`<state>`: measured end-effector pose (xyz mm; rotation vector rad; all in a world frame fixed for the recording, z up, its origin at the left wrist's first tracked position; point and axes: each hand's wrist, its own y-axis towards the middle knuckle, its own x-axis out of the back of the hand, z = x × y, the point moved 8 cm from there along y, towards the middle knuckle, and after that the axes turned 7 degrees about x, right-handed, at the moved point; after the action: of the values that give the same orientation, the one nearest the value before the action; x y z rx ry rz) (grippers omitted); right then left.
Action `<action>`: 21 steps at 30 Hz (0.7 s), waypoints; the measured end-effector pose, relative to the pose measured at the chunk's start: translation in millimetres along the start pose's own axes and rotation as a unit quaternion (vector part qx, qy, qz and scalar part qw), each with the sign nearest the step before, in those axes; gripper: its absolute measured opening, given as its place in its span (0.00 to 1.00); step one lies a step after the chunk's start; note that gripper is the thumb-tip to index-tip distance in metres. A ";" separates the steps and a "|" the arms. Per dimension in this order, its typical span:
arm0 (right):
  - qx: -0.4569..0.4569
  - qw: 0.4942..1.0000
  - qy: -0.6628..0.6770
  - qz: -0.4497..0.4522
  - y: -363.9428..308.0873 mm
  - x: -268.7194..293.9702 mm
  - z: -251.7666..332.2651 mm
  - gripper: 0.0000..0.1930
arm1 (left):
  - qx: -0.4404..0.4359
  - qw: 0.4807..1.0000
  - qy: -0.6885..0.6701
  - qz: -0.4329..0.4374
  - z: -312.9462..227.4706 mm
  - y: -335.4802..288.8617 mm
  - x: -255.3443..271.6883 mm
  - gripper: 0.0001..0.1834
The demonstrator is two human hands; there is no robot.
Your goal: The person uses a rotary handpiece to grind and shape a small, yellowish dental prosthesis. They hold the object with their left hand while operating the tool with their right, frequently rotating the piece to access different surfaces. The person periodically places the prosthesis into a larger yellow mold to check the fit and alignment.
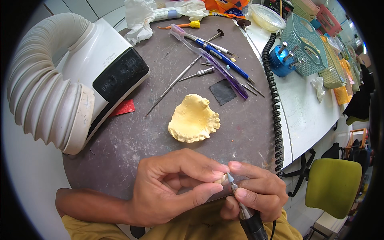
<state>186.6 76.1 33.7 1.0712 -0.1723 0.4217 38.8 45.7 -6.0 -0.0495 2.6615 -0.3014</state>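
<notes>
My left hand (168,190) is closed in a pinch on a small cream-coloured dental crown (221,181), mostly covered by the fingertips. From the other side my right hand (262,188) grips a rotary handpiece (251,226) with a black body and metal nose. Its pale blue-grey cone-shaped bur (230,177) points up against or very close to the crown; contact cannot be told. Beyond my hands a yellow plaster dental model (192,124) lies on the brown work surface (132,160), showing teeth along its near and right edges.
At left stands a white suction unit with a ribbed hose (38,80). Behind the model lie a purple toothbrush (216,60), a blue pen (228,62), metal instruments (174,86) and a dark square sheet (223,92). A coiled black cord (275,108) runs down the right, near baskets (302,44).
</notes>
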 end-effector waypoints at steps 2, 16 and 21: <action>0.001 1.000 0.000 -0.003 -0.9 0.6 0.2 0.13 | 0.002 1.000 -0.002 -0.001 0.7 -0.6 -0.2 0.08; 0.004 1.000 0.021 0.009 1.3 0.7 0.6 0.13 | 0.005 1.000 -0.006 -0.012 1.0 -0.9 -0.5 0.08; 0.005 0.999 0.023 0.022 2.1 0.7 1.2 0.12 | 0.005 1.000 -0.005 -0.016 0.9 -1.1 -0.1 0.07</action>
<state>186.5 76.1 36.3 1.0682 -0.1532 0.4861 39.3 44.5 -6.4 -0.0889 2.6514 -0.3245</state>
